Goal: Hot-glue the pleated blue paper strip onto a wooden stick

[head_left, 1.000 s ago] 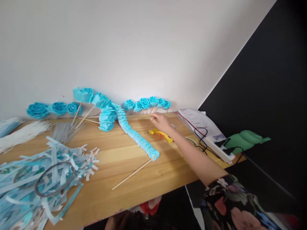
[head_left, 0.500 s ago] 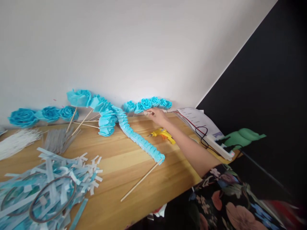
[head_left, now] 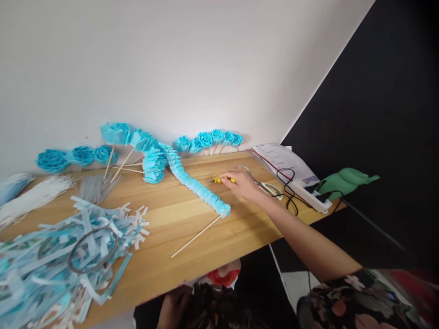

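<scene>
My right hand (head_left: 242, 183) reaches over the table, its fingers wrapped round a small yellow glue gun (head_left: 216, 180) whose nozzle points left. Just left of the nozzle lies a long strip of pleated light-blue crepe paper (head_left: 195, 185), with a thin wooden stick (head_left: 195, 238) at its near end. Below the table's front edge, close to my lap, is my left hand (head_left: 174, 302); its fingers are in shadow and I cannot make them out.
Blue paper roses (head_left: 217, 136) on sticks lean along the wall, with more roses (head_left: 82, 155) at left. A heap of paper strips (head_left: 85, 246) with hoops fills the left front. Scissors (head_left: 270, 188), cables, a power strip (head_left: 313, 198) and printed sheets (head_left: 284, 160) lie right.
My right hand has come back from the roses by the wall and taken hold of the glue gun. The view has shifted, and my left hand now shows at the bottom.
</scene>
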The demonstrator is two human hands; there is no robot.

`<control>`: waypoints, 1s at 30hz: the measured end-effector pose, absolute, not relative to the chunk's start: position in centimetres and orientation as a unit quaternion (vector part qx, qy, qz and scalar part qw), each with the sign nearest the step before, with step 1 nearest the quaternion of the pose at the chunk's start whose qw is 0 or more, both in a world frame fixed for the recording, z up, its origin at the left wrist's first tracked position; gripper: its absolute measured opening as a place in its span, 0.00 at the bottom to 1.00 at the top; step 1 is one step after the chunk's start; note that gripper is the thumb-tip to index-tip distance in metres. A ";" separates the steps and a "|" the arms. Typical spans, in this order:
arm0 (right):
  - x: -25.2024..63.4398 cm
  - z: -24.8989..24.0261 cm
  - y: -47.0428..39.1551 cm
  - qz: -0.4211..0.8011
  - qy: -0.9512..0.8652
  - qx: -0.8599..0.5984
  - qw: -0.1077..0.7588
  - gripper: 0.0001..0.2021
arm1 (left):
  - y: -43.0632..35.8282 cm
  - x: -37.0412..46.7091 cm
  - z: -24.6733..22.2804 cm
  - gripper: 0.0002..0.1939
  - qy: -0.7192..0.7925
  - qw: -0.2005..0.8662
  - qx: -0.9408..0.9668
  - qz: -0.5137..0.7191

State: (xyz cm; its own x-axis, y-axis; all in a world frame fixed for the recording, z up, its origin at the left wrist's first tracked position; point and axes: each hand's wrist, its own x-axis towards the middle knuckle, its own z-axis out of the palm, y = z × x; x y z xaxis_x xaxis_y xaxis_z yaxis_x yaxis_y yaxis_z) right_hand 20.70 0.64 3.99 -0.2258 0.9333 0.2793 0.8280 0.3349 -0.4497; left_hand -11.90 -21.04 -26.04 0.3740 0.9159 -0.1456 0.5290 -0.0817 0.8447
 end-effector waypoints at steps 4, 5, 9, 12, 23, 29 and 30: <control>20.5 4.2 -1.6 0.136 -0.789 -0.532 0.276 0.12 | -21.2 -11.4 -24.4 0.41 0.536 0.469 0.661 0.235; 20.6 4.2 -2.2 0.143 -0.792 -0.524 0.278 0.12 | -21.3 -11.3 -23.8 0.42 0.541 0.464 0.661 0.234; 22.2 3.4 -4.1 0.145 -0.795 -0.511 0.292 0.12 | -22.4 -10.7 -21.7 0.44 0.544 0.422 0.690 0.225; 24.2 2.6 -5.2 0.124 -0.791 -0.510 0.315 0.13 | -23.7 -10.4 -20.0 0.40 0.497 0.392 0.737 0.237; 30.9 1.9 -6.1 0.033 -0.744 -0.610 0.272 0.14 | -22.3 -8.3 -4.9 0.14 0.345 0.213 0.853 0.327; 28.9 2.9 -3.5 0.032 -0.771 -0.614 0.165 0.17 | -19.5 -6.8 -0.5 0.12 0.341 0.175 0.853 0.355; 28.5 3.3 -2.9 0.025 -0.775 -0.615 0.143 0.18 | -19.2 -6.5 -0.3 0.12 0.331 0.174 0.857 0.355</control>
